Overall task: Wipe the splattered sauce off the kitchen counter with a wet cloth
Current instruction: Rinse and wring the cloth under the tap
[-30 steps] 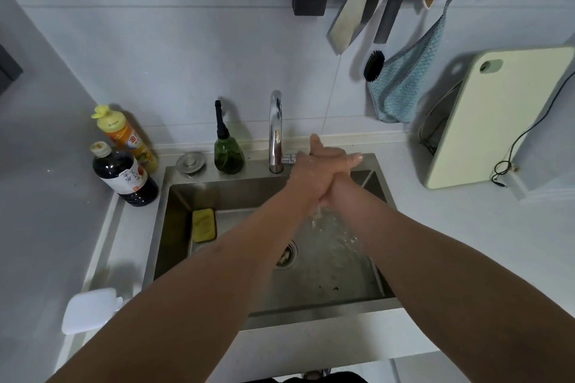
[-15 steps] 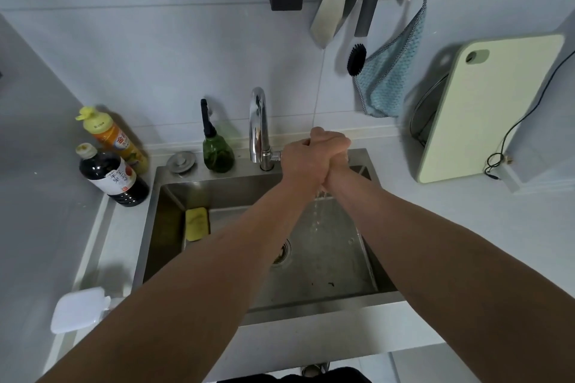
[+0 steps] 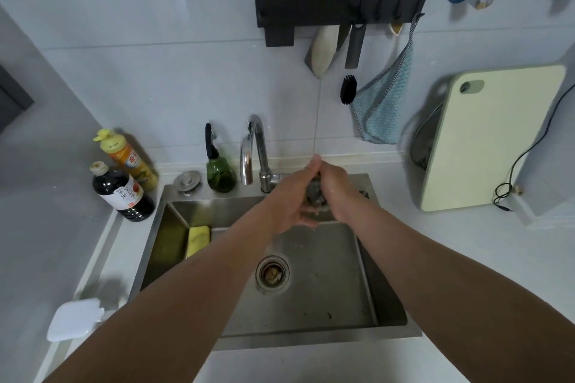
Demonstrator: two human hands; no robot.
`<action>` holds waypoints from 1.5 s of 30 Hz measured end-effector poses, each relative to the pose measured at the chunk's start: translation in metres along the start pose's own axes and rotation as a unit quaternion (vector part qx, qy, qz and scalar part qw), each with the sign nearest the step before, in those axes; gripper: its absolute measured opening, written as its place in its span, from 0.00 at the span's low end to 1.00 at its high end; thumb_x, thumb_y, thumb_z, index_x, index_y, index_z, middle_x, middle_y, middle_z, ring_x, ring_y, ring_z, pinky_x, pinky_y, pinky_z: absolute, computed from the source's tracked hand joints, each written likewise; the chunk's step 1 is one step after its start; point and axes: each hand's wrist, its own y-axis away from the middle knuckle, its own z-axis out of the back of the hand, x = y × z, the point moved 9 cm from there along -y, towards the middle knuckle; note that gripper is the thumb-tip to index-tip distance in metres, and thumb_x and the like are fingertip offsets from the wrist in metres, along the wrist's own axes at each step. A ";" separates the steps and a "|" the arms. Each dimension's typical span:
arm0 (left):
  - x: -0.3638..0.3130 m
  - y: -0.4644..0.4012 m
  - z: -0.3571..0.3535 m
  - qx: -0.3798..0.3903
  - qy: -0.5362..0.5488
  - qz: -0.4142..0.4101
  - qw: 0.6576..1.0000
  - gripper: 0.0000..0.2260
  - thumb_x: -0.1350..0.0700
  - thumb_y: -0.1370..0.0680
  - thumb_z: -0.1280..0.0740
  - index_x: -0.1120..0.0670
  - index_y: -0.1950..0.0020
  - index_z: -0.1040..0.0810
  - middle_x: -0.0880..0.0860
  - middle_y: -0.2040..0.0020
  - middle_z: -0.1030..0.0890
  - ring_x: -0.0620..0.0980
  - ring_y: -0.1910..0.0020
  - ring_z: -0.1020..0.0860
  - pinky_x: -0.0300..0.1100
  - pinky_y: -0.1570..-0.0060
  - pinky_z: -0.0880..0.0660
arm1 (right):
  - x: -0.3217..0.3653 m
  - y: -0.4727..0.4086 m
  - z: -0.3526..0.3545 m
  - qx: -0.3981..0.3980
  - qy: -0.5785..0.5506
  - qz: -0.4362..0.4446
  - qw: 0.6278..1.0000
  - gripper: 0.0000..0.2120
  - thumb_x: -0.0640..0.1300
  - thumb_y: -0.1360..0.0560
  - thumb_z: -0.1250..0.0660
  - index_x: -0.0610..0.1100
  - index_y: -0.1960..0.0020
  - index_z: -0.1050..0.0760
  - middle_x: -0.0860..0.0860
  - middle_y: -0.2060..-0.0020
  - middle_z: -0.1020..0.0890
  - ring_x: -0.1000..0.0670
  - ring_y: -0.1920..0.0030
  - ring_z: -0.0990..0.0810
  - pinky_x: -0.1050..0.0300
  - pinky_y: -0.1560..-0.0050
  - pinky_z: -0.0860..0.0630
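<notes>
At the frame's centre, over the sink [image 3: 367, 289], we squeeze a grey cloth [image 3: 315, 193] between left hand [image 3: 291, 196] and right hand [image 3: 337, 186], both closed around it.

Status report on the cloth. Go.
Left hand and right hand both clamped on the wadded cloth, over the sink. Counter not yet wiped. Nothing in the way.

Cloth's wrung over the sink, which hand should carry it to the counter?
Probably right. Both hands hold the grey cloth above the sink, but the right hand wraps it from above, while the left hand only cups it underneath.
</notes>
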 end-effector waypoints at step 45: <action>-0.058 0.037 0.018 0.085 -0.178 -0.204 0.959 0.05 0.58 0.20 0.30 0.50 0.45 0.18 0.56 0.50 0.13 0.56 0.51 0.14 0.52 0.56 0.16 | 0.082 0.077 0.026 -0.125 0.113 0.197 0.966 0.06 0.28 0.29 0.27 0.36 0.55 0.17 0.49 0.67 0.17 0.58 0.71 0.22 0.66 0.67 0.27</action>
